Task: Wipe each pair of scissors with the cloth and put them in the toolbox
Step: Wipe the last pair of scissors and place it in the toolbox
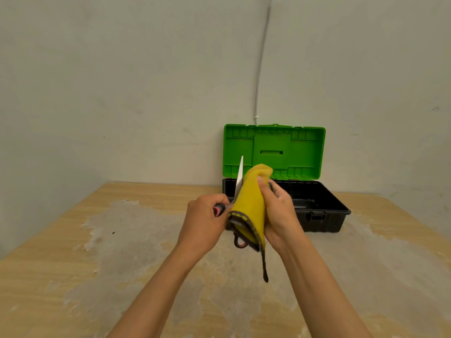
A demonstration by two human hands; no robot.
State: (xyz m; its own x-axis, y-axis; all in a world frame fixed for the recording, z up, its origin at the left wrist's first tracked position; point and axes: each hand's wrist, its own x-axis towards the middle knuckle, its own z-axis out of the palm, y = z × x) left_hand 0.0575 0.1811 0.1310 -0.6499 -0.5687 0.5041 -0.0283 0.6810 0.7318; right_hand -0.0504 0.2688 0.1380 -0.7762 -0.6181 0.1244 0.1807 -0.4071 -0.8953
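While left hand (pixel 203 217) grips scissors (pixel 240 176), right hand (pixel 277 208) (fingers curled) clasps cloth (pixel 251 206).

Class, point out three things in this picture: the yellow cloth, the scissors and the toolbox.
yellow cloth (pixel 251 206), head view, on the middle of its folded yellow face.
scissors (pixel 240 176), head view, on the bare blade above the cloth.
toolbox (pixel 274 152), head view, on the inside of the raised green lid.

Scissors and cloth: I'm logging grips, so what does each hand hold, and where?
Left hand grips the scissors by the handle; right hand pinches the yellow cloth around the blade.
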